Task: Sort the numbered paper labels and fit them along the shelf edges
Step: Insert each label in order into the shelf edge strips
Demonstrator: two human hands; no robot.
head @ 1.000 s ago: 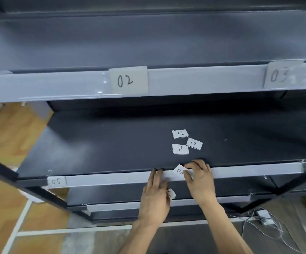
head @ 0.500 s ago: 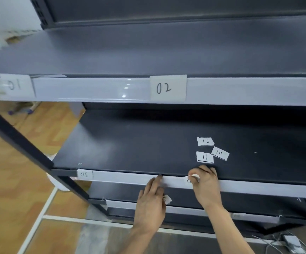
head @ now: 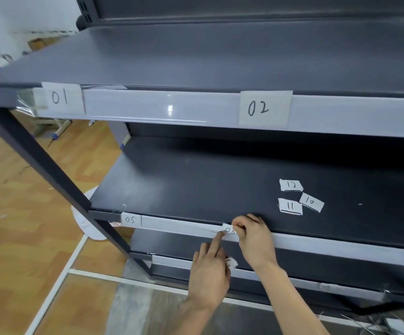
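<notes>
Bright, even light, a glare spot on the upper shelf strip (head: pixel 170 109), lines bowed at edges.

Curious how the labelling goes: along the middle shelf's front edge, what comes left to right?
05 label, left hand with a finger on the edge strip and a spare label tucked in it, 06 label, right hand pinching that label.

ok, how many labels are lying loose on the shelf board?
3: label 12 rearmost, label 11 in front of it, label 10 just right of 11. Not counted: label 06 pinched by the right hand at the edge, paper slip in the left hand.
</notes>
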